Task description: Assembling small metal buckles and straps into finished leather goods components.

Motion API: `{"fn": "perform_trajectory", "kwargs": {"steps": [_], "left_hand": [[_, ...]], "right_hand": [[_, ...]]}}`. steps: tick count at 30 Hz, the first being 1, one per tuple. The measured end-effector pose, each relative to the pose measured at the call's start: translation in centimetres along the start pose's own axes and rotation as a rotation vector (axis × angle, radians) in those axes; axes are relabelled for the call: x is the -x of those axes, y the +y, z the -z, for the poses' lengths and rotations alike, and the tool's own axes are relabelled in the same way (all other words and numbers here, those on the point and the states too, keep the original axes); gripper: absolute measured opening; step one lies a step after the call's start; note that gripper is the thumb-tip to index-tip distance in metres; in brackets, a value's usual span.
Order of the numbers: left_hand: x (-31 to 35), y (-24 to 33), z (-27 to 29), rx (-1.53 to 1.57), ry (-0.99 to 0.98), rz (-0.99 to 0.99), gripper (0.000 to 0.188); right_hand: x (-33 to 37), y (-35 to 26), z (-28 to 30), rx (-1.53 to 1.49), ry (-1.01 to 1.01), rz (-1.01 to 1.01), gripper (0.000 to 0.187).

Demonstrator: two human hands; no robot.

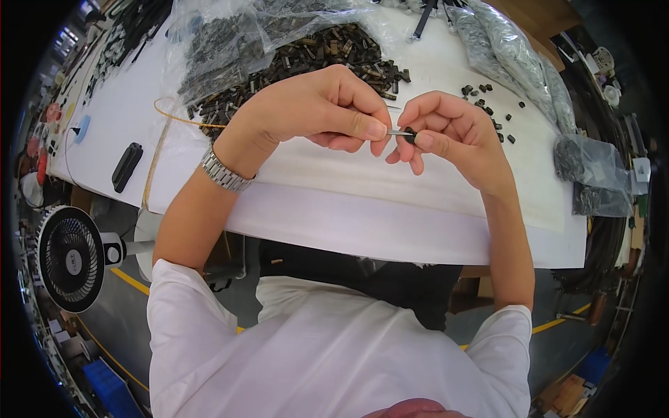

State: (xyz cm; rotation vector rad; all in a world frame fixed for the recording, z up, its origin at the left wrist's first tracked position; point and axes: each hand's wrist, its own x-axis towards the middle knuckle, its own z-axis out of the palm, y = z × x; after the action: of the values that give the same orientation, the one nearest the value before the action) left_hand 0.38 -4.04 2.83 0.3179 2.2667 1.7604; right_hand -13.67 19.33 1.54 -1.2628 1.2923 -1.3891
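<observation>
Head view: A white-shirted worker (pixel 334 348) brings both hands together above a white table (pixel 536 188).
Left hand (pixel 313 108): Thumb and forefinger are closed on a slim metal strip (pixel 396 132) that points right.
Right hand (pixel 456 136): Thumb and fingertips pinch a small black part (pixel 410 136) at the strip's end; whether the strip reaches inside is too small to tell.
Steady pinch: Good handling likely calls for strip and part held in one line, light pressure, and fingertips away from the strip's point; a skewed push could make the part slip.
Yellow cord (pixel 182 121): Running to the left wrist, just above a metal watch (pixel 224 173), it looks like a possible snag.
Loose black pieces (pixel 490 110): Scattered beyond the right hand, where a dropped part could be lost among them.
Dark pile (pixel 334 52): Heaped behind the left hand, partly under clear plastic (pixel 226 45), it crowds that side.
Black case (pixel 127 167): Lying near the table's left edge.
Plastic bags (pixel 516 63): Bulging at the far right.
Fan (pixel 72 259): Standing off the table's left end, well apart from the hands.
</observation>
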Motion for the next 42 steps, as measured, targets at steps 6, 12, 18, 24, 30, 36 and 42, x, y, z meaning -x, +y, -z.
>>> {"fn": "perform_trajectory", "kwargs": {"steps": [6,12,18,24,30,36,42], "left_hand": [[-1.2,-3.5,-1.8,0.548,-0.073,-0.141,0.031],[-1.2,-0.9,-2.3,0.146,0.212,-0.166,0.024],[-0.6,0.4,-2.9,-0.419,0.419,-0.281,0.016],[-0.1,0.1,-1.8,-0.321,0.41,-0.022,0.013],[-1.1,0.5,-4.8,-0.38,0.72,-0.145,0.012],[-1.4,-0.2,-5.7,-0.585,0.808,-0.317,0.012],[-2.2,-2.2,-5.6,-0.696,0.837,-0.37,0.007]], "right_hand": [[-0.5,1.8,-0.8,-0.517,-0.034,0.081,0.024],[-0.4,2.5,0.0,-0.546,0.176,-0.007,0.023],[0.1,0.6,0.5,-0.321,0.231,-0.041,0.022],[-0.1,0.4,-0.1,-0.079,0.372,0.05,0.021],[-0.2,0.7,-2.4,0.03,0.463,0.083,0.018],[-0.2,1.0,-3.7,0.285,0.508,0.115,0.017],[-0.4,1.8,-3.7,0.541,0.488,0.175,0.018]]}}
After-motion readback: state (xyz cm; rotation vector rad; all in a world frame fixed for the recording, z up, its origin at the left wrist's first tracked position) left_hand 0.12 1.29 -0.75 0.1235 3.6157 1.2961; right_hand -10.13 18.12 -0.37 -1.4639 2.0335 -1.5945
